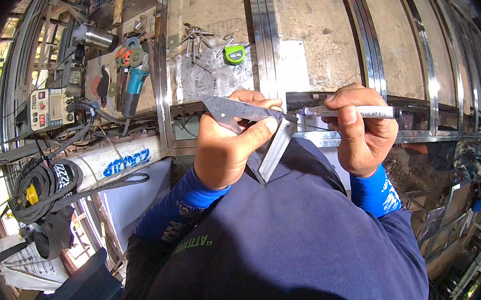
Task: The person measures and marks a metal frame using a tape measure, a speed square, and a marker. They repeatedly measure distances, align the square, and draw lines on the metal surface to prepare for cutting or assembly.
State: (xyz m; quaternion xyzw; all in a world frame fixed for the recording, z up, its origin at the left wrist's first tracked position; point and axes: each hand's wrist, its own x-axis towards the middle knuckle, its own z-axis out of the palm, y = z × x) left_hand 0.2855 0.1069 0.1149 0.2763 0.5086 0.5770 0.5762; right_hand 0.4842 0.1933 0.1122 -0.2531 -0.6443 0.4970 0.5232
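My left hand (222,146) is closed around a metal angle square (232,111), its thumb pressed on top. The square's dark, pointed plate sticks out above the fingers, and a lighter, thicker bar (277,150) slopes down toward my shirt. To the right, my right hand (361,131) pinches a silver-white marker pen (376,112) between thumb and fingers. The pen lies nearly level, its tip end pointing left, close to the corner of the square. Whether the tip touches the metal I cannot tell.
Shiny metal tubes (264,30) form a frame over brown boards. Beyond my hands lie a green tape measure (234,55) and several small metal rods (198,40). At left are a teal angle grinder (136,82), a welding machine (48,110) with cables, and a coiled strap (42,191).
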